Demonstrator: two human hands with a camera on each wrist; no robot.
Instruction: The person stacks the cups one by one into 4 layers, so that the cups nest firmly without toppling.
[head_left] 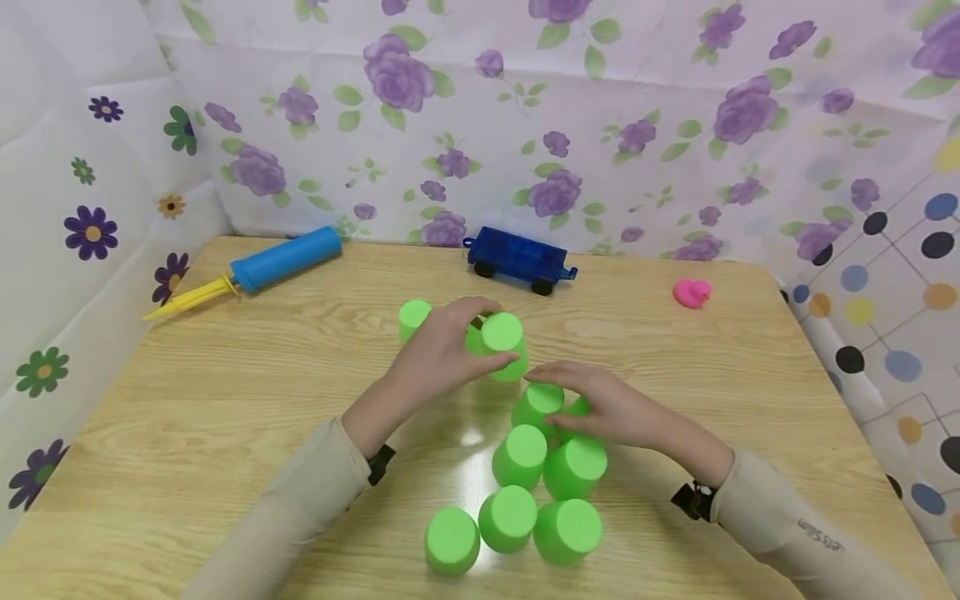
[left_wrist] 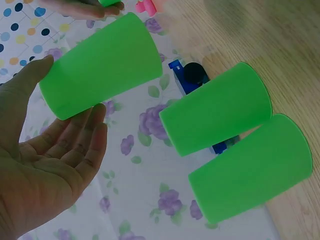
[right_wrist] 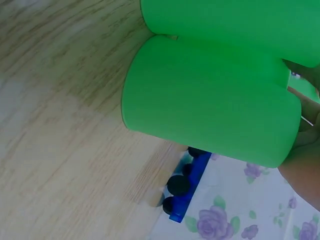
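Observation:
My left hand holds an upside-down green cup between thumb and fingers. The left wrist view shows this cup apart from two other green cups, one nearer and one beyond, standing on the table. With thumb and fingers, my right hand grips another green cup at the back of a cluster. Part of a cup behind that hand is hidden. Large in the right wrist view, a green cup covers most of the right fingers. Several more upturned cups stand nearer me.
Along the back edge of the wooden table lie a blue and yellow hand pump, a dark blue toy wagon and a pink toy duck. Patterned cloth hangs behind and at the sides.

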